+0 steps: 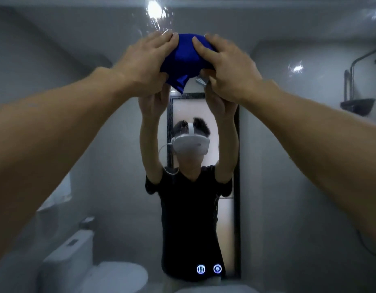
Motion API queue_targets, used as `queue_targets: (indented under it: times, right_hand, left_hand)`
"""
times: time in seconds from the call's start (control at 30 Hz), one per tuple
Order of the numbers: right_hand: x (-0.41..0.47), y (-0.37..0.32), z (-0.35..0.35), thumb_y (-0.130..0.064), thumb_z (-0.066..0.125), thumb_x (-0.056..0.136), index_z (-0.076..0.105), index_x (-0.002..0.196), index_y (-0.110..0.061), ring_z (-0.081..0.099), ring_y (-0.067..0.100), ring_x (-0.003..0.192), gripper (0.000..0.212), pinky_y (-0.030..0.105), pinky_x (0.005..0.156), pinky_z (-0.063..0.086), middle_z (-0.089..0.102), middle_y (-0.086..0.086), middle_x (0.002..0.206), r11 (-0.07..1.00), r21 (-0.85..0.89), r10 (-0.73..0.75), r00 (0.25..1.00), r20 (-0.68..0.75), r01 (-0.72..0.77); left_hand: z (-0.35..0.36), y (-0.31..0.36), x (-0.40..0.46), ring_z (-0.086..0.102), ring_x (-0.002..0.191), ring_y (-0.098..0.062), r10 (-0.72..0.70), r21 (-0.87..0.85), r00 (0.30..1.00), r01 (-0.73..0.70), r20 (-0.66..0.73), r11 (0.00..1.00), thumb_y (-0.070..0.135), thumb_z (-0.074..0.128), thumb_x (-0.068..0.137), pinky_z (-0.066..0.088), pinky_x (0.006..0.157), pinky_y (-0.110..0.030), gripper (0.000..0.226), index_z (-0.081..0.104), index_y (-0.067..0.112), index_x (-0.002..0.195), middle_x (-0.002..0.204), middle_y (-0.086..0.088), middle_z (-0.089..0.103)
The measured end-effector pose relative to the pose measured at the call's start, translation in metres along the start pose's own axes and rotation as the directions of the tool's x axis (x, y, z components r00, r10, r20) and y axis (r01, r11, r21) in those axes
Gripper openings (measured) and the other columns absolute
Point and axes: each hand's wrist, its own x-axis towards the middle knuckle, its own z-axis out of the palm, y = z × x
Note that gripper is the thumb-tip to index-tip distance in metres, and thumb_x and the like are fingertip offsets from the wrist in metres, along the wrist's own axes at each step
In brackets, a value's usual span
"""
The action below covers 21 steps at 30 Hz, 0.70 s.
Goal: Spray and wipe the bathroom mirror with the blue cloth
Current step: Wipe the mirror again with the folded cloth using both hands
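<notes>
The bathroom mirror (288,144) fills nearly the whole view, with wet droplets and streaks near its top centre. A bunched blue cloth (183,60) is pressed against the glass high up in the middle. My left hand (149,60) grips its left side and my right hand (227,64) grips its right side, both arms stretched up. A small grey tag hangs under the cloth by my right palm. No spray bottle is in view.
The mirror reflects a person in a black shirt wearing a white headset, a doorway behind, a toilet (94,269) at lower left, and a shower fitting with a dark shelf (357,105) at right. The mirror's top edge runs just above the cloth.
</notes>
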Motion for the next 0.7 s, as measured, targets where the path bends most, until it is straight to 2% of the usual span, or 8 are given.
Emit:
queue_targets:
  times: [0.23, 0.33, 0.47, 0.57, 0.7]
  right_hand:
    - [-0.068, -0.016, 0.019, -0.022, 0.056, 0.101, 0.028, 0.157, -0.020, 0.026, 0.036, 0.149, 0.063, 0.050, 0.117, 0.033, 0.028, 0.015, 0.161, 0.999, 0.050, -0.010, 1.000, -0.006, 0.010]
    - [-0.101, -0.024, 0.027, -0.015, 0.062, 0.096, 0.036, 0.154, -0.015, 0.034, 0.040, 0.144, 0.064, 0.054, 0.112, 0.040, 0.036, 0.020, 0.156, 0.998, 0.051, -0.041, 0.999, -0.004, 0.041]
    - [-0.147, -0.033, 0.038, -0.004, 0.072, 0.083, 0.049, 0.146, -0.012, 0.048, 0.040, 0.134, 0.068, 0.051, 0.102, 0.051, 0.048, 0.022, 0.147, 0.996, 0.028, -0.079, 0.995, -0.058, 0.081]
    - [-0.183, -0.040, 0.047, -0.002, 0.075, 0.077, 0.052, 0.144, -0.014, 0.051, 0.037, 0.132, 0.072, 0.048, 0.100, 0.052, 0.051, 0.019, 0.146, 0.996, 0.003, -0.085, 0.995, -0.057, 0.086]
    - [-0.218, -0.055, 0.056, -0.005, 0.076, 0.078, 0.058, 0.140, -0.015, 0.055, 0.034, 0.128, 0.065, 0.044, 0.103, 0.050, 0.055, 0.017, 0.143, 0.998, 0.014, -0.057, 0.996, -0.076, 0.058]
  left_hand:
    - [0.024, 0.019, -0.056, 0.026, 0.144, -0.035, 0.070, -0.014, 0.998, -0.070, 0.004, 0.997, 0.014, 0.064, 0.088, 0.025, 0.113, -0.049, 0.076, 0.026, 0.013, 0.154, 0.160, -0.011, 0.027]
    - [0.040, 0.032, -0.089, 0.036, 0.137, -0.040, 0.093, -0.043, 0.995, -0.095, -0.043, 0.995, 0.011, 0.065, 0.084, 0.034, 0.104, -0.053, 0.072, 0.036, 0.008, 0.149, 0.154, -0.016, 0.038]
    - [0.067, 0.048, -0.128, 0.049, 0.124, -0.040, 0.118, -0.041, 0.991, -0.121, -0.070, 0.992, 0.006, 0.074, 0.074, 0.045, 0.090, -0.051, 0.075, 0.046, 0.006, 0.143, 0.145, -0.015, 0.049]
    - [0.080, 0.059, -0.154, 0.052, 0.121, -0.036, 0.142, -0.055, 0.989, -0.145, -0.047, 0.988, 0.006, 0.079, 0.066, 0.047, 0.086, -0.048, 0.081, 0.048, 0.008, 0.141, 0.143, -0.012, 0.052]
    - [0.088, 0.074, -0.186, 0.055, 0.118, -0.035, 0.134, -0.098, 0.990, -0.138, -0.051, 0.986, 0.004, 0.076, 0.068, 0.044, 0.086, -0.043, 0.074, 0.053, 0.009, 0.138, 0.140, -0.010, 0.056]
